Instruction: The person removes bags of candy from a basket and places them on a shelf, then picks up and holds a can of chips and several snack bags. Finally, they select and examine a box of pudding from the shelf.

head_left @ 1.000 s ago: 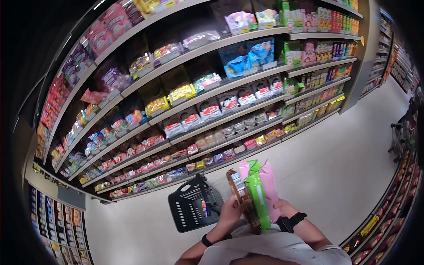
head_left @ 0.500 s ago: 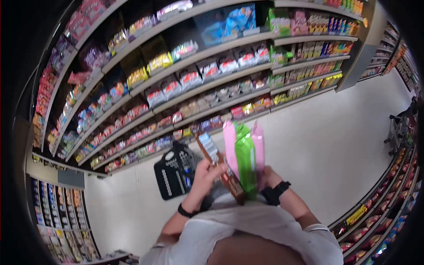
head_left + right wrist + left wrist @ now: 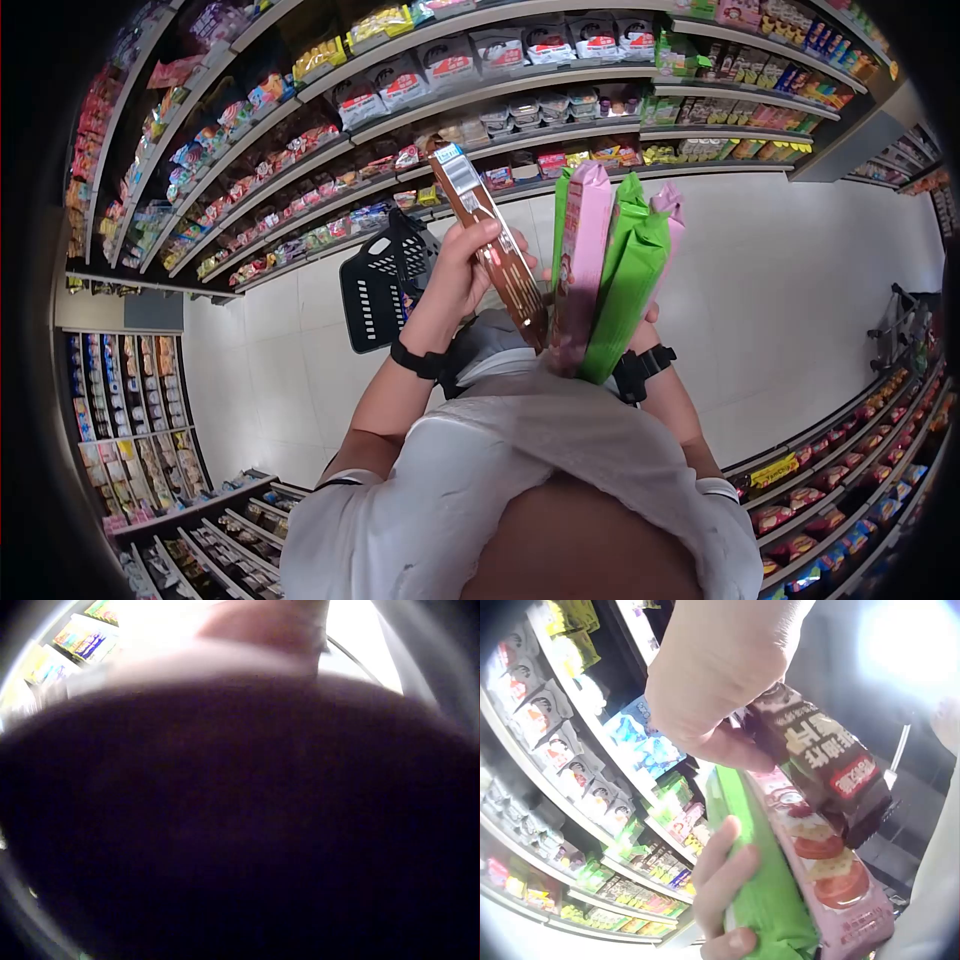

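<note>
In the head view my left hand [image 3: 468, 262] grips a long brown packet [image 3: 508, 272], tilted with its top to the left. Just right of it, several upright packets fan out: a pink one [image 3: 583, 262] and a green one [image 3: 626, 300] in front, others behind. My right hand [image 3: 648, 330] holds these from their right side, mostly hidden by them. The left wrist view has the brown packet [image 3: 810, 754] under my left hand [image 3: 712, 682], beside the pink packet [image 3: 832, 877] and green packet [image 3: 761, 877], with right-hand fingers [image 3: 727, 877] round the green one. The right wrist view is mostly dark.
A black basket [image 3: 372, 300] stands on the pale floor [image 3: 270, 385] at the left, near a long shelf unit [image 3: 400, 125] full of snacks. More shelves [image 3: 850, 470] curve along the right, others [image 3: 130, 400] at the lower left. A trolley [image 3: 900, 325] is at the far right.
The view has tipped downward. The brown packet has moved up and left, apart from the pink and green packets, which have spread so that more of them show.
</note>
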Demonstrator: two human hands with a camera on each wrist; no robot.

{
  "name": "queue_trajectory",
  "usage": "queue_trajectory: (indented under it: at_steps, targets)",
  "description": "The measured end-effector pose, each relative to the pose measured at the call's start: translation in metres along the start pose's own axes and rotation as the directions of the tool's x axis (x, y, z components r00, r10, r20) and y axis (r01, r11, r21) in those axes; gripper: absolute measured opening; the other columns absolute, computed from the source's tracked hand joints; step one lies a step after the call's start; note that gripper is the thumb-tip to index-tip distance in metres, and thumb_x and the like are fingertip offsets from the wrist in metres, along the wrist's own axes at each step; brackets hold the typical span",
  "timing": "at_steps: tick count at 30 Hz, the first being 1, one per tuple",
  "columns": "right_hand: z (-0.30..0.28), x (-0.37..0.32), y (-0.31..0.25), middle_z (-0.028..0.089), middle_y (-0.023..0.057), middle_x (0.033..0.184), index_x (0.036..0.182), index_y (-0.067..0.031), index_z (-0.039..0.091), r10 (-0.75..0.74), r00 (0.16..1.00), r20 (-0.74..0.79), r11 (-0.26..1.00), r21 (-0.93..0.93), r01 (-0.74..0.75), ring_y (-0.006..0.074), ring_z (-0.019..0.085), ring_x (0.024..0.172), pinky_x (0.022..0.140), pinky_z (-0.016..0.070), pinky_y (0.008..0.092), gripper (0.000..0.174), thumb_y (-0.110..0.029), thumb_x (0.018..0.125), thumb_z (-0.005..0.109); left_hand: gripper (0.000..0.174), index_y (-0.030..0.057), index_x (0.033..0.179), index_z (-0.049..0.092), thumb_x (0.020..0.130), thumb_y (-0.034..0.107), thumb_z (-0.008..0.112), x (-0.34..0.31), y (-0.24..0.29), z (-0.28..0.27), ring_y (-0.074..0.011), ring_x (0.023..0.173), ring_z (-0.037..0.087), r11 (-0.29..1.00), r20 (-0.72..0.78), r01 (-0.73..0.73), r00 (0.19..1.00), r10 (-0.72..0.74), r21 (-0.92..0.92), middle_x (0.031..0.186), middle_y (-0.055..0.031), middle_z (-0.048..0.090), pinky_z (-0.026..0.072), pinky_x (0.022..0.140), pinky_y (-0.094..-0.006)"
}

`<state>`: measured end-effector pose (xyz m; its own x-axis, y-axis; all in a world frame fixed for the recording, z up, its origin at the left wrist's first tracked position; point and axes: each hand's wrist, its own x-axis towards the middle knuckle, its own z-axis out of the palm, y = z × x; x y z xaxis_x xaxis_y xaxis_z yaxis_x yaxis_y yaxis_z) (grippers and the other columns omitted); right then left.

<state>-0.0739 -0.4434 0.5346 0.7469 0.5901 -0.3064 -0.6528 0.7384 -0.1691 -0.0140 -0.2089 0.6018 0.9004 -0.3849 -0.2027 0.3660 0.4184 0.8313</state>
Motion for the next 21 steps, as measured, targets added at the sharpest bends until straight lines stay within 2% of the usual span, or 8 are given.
queue_trajectory:
  at_steps: [1,3,7,9,13,15,18,21]
  targets:
    - [-0.011,0.006,0.002,0.047,0.0214,0.144,0.151,-0.0037,0.031,0.016,1.0,0.004,1.0,-0.009,-0.016,0.0434,0.05,0.127,0.103,0.0461,0.0568,0.113,-0.04,0.06,0.088,0.04,-0.004,0.106,0.058,0.091,0.033,0.062,0.005,0.001,-0.006,-0.0271,0.079,0.071,1.0,-0.013,-0.012,1.0,0.012,-0.004,0.09,-0.0131,0.067,0.0606,0.071,-0.0375]
    - [-0.038,0.019,0.008,0.045,0.0242,0.145,0.152,-0.0073,0.03,-0.058,0.846,0.53,0.985,-0.106,0.134,0.051,0.047,0.125,0.096,0.0464,0.0662,0.122,-0.049,0.053,0.089,0.035,0.0046,0.1,0.058,0.091,0.037,0.064,0.018,0.009,-0.011,-0.0197,0.066,0.065,0.998,-0.31,-0.042,0.949,0.054,0.047,0.08,-0.0055,0.062,0.0538,0.059,-0.0296]
    - [-0.054,0.026,0.004,0.042,0.0248,0.147,0.152,-0.0109,0.031,-0.114,0.858,0.501,0.986,-0.051,0.16,0.05,0.048,0.125,0.095,0.0465,0.0676,0.127,-0.049,0.046,0.09,0.039,0.0057,0.112,0.06,0.083,0.023,0.079,0.038,0.028,0.001,-0.0081,0.074,0.058,0.918,-0.375,-0.224,0.861,0.343,0.326,0.088,0.0011,0.061,0.0466,0.066,-0.0253]
    - [-0.051,0.023,-0.002,0.042,0.0259,0.147,0.153,-0.0121,0.03,-0.09,0.897,0.432,0.989,-0.07,0.133,0.0501,0.048,0.125,0.095,0.0468,0.0674,0.131,-0.046,0.042,0.091,0.042,0.0015,0.114,0.061,0.081,0.018,0.082,0.041,0.037,0.002,-0.0087,0.081,0.059,0.928,-0.363,-0.199,0.878,0.311,0.315,0.094,0.0,0.063,0.0473,0.075,-0.0261]
    - [-0.027,0.011,-0.012,0.048,0.0288,0.139,0.15,-0.0091,0.035,-0.128,0.774,0.62,0.962,-0.114,0.25,0.0485,0.052,0.121,0.094,0.0485,0.0642,0.106,-0.058,0.067,0.076,0.039,0.0023,0.108,0.063,0.08,0.017,0.084,0.054,0.04,0.011,-0.0073,0.082,0.058,0.899,-0.338,-0.214,0.873,0.352,0.383,0.093,0.0006,0.064,0.0472,0.075,-0.0256]
    - [-0.017,-0.016,-0.016,0.049,0.0286,0.138,0.147,-0.0042,0.038,-0.068,0.99,0.122,0.994,0.091,0.057,0.0426,0.056,0.12,0.097,0.0496,0.0594,0.079,-0.052,0.088,0.061,0.032,-0.0002,0.109,0.059,0.085,0.011,0.077,0.062,0.038,0.016,-0.0135,0.078,0.067,0.855,-0.316,-0.251,0.852,0.418,0.454,0.09,-0.0061,0.069,0.0518,0.07,-0.0261]
    - [-0.014,-0.021,-0.041,0.053,0.0218,0.138,0.143,0.0002,0.043,0.054,0.962,0.267,0.996,0.049,-0.069,0.0355,0.059,0.119,0.099,0.0508,0.0519,0.06,-0.038,0.098,0.053,0.021,0.003,0.106,0.062,0.093,0.019,0.069,0.078,0.029,0.038,-0.0105,0.073,0.066,0.932,-0.297,-0.246,0.899,0.322,0.266,0.089,-0.0043,0.07,0.0527,0.063,-0.026]
    - [-0.033,-0.032,-0.048,0.055,0.0162,0.138,0.143,0.0001,0.044,0.053,0.962,0.266,0.993,0.086,-0.078,0.0329,0.057,0.124,0.104,0.0487,0.0467,0.06,-0.038,0.098,0.056,0.02,0.0032,0.104,0.062,0.094,0.021,0.065,0.109,-0.005,0.015,-0.0155,0.071,0.068,0.999,-0.283,0.011,0.959,0.001,0.041,0.084,-0.0062,0.068,0.0578,0.063,-0.0284]
